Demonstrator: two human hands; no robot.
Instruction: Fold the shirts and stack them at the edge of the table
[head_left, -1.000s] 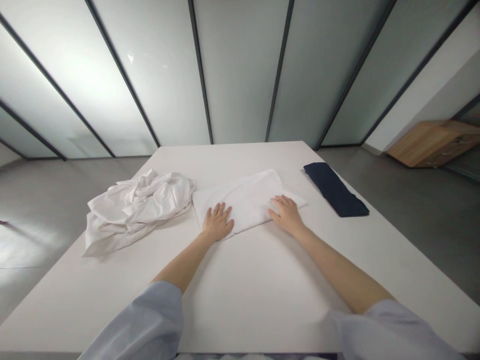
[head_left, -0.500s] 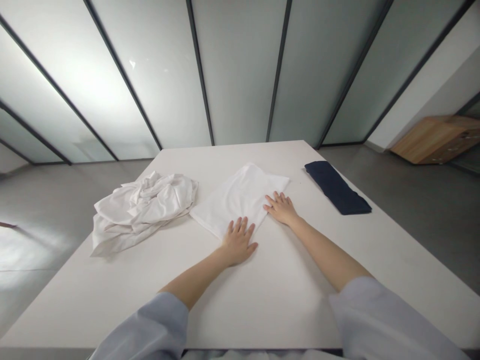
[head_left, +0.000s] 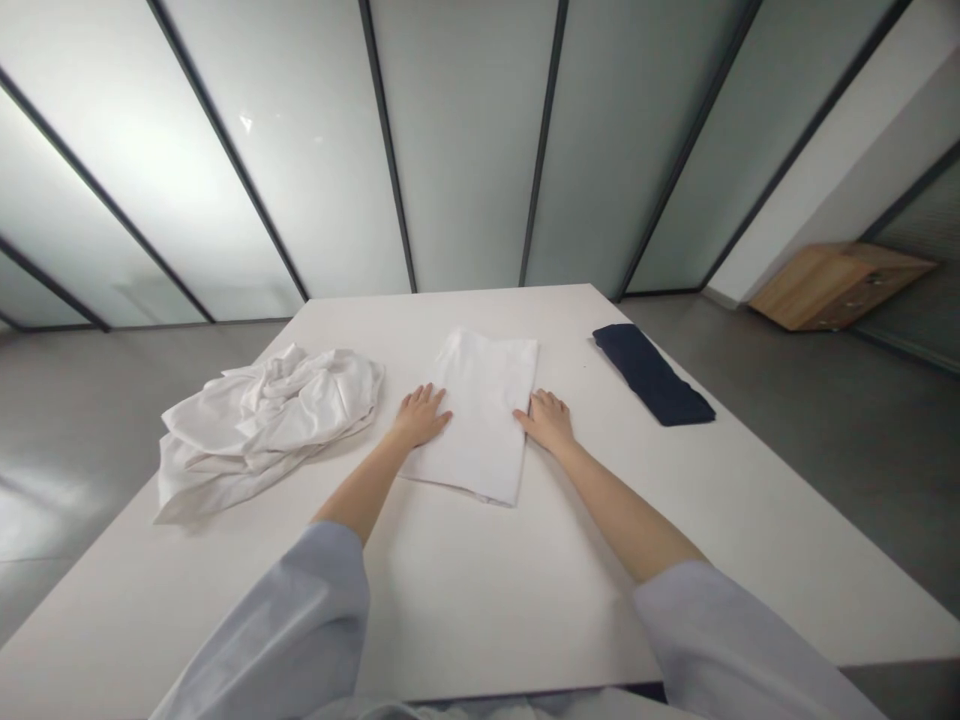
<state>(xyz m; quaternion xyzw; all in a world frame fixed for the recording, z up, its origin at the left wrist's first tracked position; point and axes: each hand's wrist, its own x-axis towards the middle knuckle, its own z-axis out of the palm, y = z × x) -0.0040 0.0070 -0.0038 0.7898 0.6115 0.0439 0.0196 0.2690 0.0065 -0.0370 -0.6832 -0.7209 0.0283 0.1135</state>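
A folded white cloth lies flat at the middle of the white table, its sides running nearly straight towards me. My left hand rests palm down on its left edge, fingers stretched out. At the opposite edge is my right hand, the thumb touching the cloth and the other fingers lying along its side; it is open too. Left of my left hand sits a crumpled heap of white fabric. A dark navy cloth, folded into a long strip, lies to the right of my right hand.
The white table reaches from my body towards a frosted glass wall with dark frames. Beyond its right side, a wooden cabinet stands on the grey floor.
The white cloth has turned from a slanted position to nearly square with me. My left hand has moved left and farther away, onto the cloth's left edge. The right hand stays at the right edge.
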